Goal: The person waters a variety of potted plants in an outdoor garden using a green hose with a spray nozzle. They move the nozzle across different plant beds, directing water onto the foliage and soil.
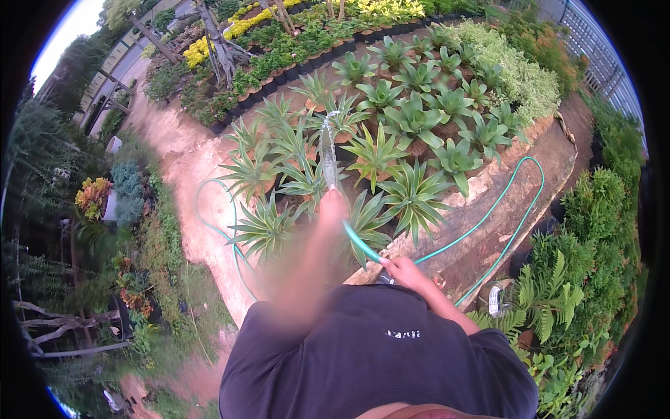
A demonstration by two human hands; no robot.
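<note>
A green garden hose runs between my two hands. My left hand, stretched out in front and blurred, is closed around the hose near its outlet. From there a stream of water shoots forward over the spiky variegated plants. Lower down and to the right, my right hand grips the hose close to my body. Just beyond my hands stand more striped, long-leaved plants, with broad-leaved green rosettes behind them.
Loops of the hose lie on a brown ground sheet at right. More hose crosses the pale dirt path at left. Dense shrubs line the right side. Black-potted plants and tree trunks stand farther back.
</note>
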